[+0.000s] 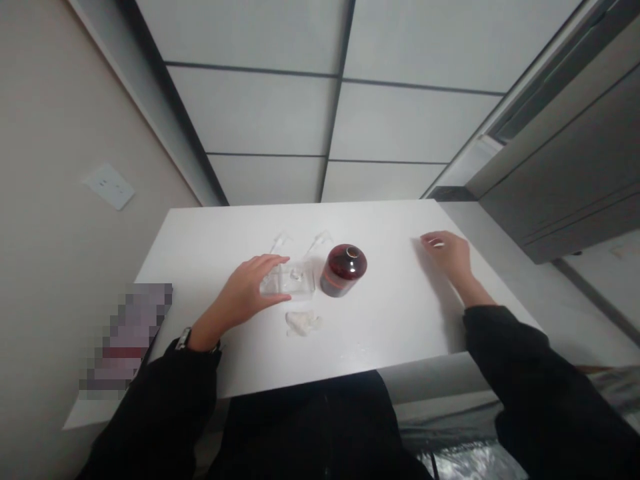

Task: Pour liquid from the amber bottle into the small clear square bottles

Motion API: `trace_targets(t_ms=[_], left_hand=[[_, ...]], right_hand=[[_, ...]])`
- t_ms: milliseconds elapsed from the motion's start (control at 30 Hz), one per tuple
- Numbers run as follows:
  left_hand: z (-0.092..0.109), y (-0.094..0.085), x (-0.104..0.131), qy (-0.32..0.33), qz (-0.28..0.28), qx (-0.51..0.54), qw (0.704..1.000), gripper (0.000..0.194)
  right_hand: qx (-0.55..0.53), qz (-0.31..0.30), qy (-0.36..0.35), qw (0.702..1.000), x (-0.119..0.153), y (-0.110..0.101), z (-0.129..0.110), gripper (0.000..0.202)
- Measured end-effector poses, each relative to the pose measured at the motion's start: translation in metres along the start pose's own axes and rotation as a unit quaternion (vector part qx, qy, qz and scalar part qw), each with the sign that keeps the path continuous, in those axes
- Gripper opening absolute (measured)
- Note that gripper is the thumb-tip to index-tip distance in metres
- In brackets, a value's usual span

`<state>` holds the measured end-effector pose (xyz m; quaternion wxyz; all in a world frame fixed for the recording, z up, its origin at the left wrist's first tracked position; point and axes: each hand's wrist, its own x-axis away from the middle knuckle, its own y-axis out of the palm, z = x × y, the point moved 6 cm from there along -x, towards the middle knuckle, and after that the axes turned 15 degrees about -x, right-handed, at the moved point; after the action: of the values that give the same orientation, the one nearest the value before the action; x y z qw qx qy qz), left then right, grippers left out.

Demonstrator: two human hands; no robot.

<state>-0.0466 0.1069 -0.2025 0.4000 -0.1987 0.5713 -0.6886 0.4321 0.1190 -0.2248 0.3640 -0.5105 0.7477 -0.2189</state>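
Observation:
My left hand [250, 287] grips a clear plastic box [295, 280], thumb along its near side and fingers along its far side. Something small and clear shows inside the box, too faint to name. Just to its right stands a dark reddish-brown bottle [344, 270], upright, with a round opening on top. Two clear plastic pieces [320, 241] lie behind the box. A crumpled white tissue [303, 323] rests in front of it. Over the table's right side, my right hand [447, 257] is closed with fingers curled; what they hold, if anything, is unclear.
All this sits on a white table [390, 320]. A blurred-out flat item [127, 340] lies at the left edge. White panels [280, 113] rise behind the table, and a wall with a socket plate [110, 187] is on the left. Grey cabinetry [575, 173] stands at right.

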Motion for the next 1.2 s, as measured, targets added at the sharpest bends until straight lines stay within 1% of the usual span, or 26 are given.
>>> trace_targets(t_ms=[33, 100, 167, 200, 267, 300, 333, 367, 400, 433, 467, 500, 533, 567, 600, 633, 733, 800, 867, 900, 933, 967, 1033, 1100, 1167, 1200], left_hand=[[0.001, 0.000, 0.000, -0.001, -0.002, 0.001, 1.000, 0.066], [0.002, -0.001, -0.001, -0.003, -0.005, 0.004, 1.000, 0.066], [0.004, -0.001, -0.002, -0.004, -0.007, 0.007, 1.000, 0.067], [0.005, -0.001, -0.001, -0.004, -0.008, 0.008, 1.000, 0.067], [0.005, -0.001, -0.001, -0.006, -0.009, 0.010, 1.000, 0.067], [0.006, -0.001, 0.000, -0.006, -0.008, 0.012, 1.000, 0.067], [0.006, -0.001, 0.000, -0.006, -0.007, 0.012, 1.000, 0.067], [0.006, -0.001, 0.001, -0.006, -0.006, 0.013, 1.000, 0.067], [0.007, -0.001, 0.001, -0.006, -0.005, 0.013, 1.000, 0.068], [0.007, -0.001, 0.001, -0.005, -0.003, 0.013, 1.000, 0.068], [0.007, -0.001, 0.001, -0.004, -0.002, 0.012, 1.000, 0.068], [0.007, -0.001, 0.000, -0.002, -0.001, 0.011, 1.000, 0.068], [0.007, 0.000, 0.000, 0.000, -0.001, 0.010, 1.000, 0.068], [0.007, 0.000, 0.000, 0.002, 0.000, 0.009, 1.000, 0.068], [0.006, 0.001, -0.001, 0.004, 0.001, 0.008, 1.000, 0.069], [0.006, 0.001, -0.001, 0.006, 0.002, 0.007, 1.000, 0.069], [0.005, 0.002, -0.002, 0.006, 0.004, 0.005, 1.000, 0.070], [0.004, 0.001, -0.002, 0.005, 0.003, 0.004, 1.000, 0.070], [0.005, 0.000, -0.002, 0.002, 0.001, 0.004, 1.000, 0.069], [0.005, -0.001, -0.002, 0.001, 0.001, 0.003, 1.000, 0.069], [0.005, -0.002, -0.002, 0.001, 0.000, 0.003, 1.000, 0.069], [0.005, -0.002, -0.002, 0.000, -0.001, 0.002, 1.000, 0.070], [0.005, -0.003, -0.001, -0.002, -0.002, 0.000, 1.000, 0.070], [0.004, -0.003, -0.001, -0.007, -0.003, -0.001, 1.000, 0.070], [0.003, -0.002, -0.001, -0.013, -0.005, -0.001, 1.000, 0.070], [0.003, -0.002, -0.001, -0.016, -0.005, -0.001, 1.000, 0.070]], right_hand=[[0.006, 0.008, 0.021, 1.000, -0.015, -0.001, 0.010, 0.036], [0.009, 0.015, 0.046, 0.999, -0.035, -0.002, 0.019, 0.039], [0.001, 0.024, 0.049, 0.999, -0.041, -0.003, 0.017, 0.040], [-0.006, 0.033, 0.041, 0.999, -0.039, -0.005, 0.011, 0.039], [-0.025, 0.065, 0.007, 0.998, -0.022, -0.009, -0.011, 0.034], [-0.036, 0.084, -0.020, 0.996, -0.007, -0.012, -0.027, 0.034], [-0.047, 0.099, -0.051, 0.993, 0.012, -0.012, -0.046, 0.032], [-0.059, 0.096, -0.089, 0.990, 0.034, -0.009, -0.068, 0.038], [-0.070, 0.084, -0.128, 0.986, 0.058, -0.003, -0.092, 0.038], [-0.082, 0.041, -0.166, 0.982, 0.082, 0.008, -0.117, 0.034], [-0.093, -0.019, -0.207, 0.974, 0.105, 0.024, -0.142, 0.030], [-0.107, -0.106, -0.266, 0.952, 0.130, 0.043, -0.168, 0.031], [-0.108, -0.218, -0.337, 0.909, 0.155, 0.066, -0.192, 0.039], [-0.094, -0.285, -0.375, 0.877, 0.175, 0.085, -0.209, 0.048], [-0.083, -0.321, -0.387, 0.860, 0.187, 0.102, -0.219, 0.055], [-0.071, -0.346, -0.389, 0.851, 0.195, 0.116, -0.227, 0.059], [-0.059, -0.365, -0.373, 0.851, 0.204, 0.147, -0.242, 0.062], [-0.081, -0.384, -0.393, 0.832, 0.213, 0.158, -0.255, 0.059], [-0.113, -0.409, -0.420, 0.802, 0.224, 0.161, -0.266, 0.055], [-0.125, -0.416, -0.426, 0.794, 0.228, 0.160, -0.267, 0.054], [-0.130, -0.416, -0.425, 0.793, 0.230, 0.157, -0.265, 0.052], [-0.128, -0.411, -0.416, 0.801, 0.230, 0.150, -0.258, 0.050], [-0.112, -0.384, -0.380, 0.834, 0.228, 0.130, -0.230, 0.049], [-0.080, -0.344, -0.323, 0.878, 0.223, 0.098, -0.183, 0.058], [-0.037, -0.279, -0.253, 0.926, 0.216, 0.056, -0.124, 0.067], [-0.007, -0.247, -0.215, 0.945, 0.212, 0.035, -0.093, 0.069]])
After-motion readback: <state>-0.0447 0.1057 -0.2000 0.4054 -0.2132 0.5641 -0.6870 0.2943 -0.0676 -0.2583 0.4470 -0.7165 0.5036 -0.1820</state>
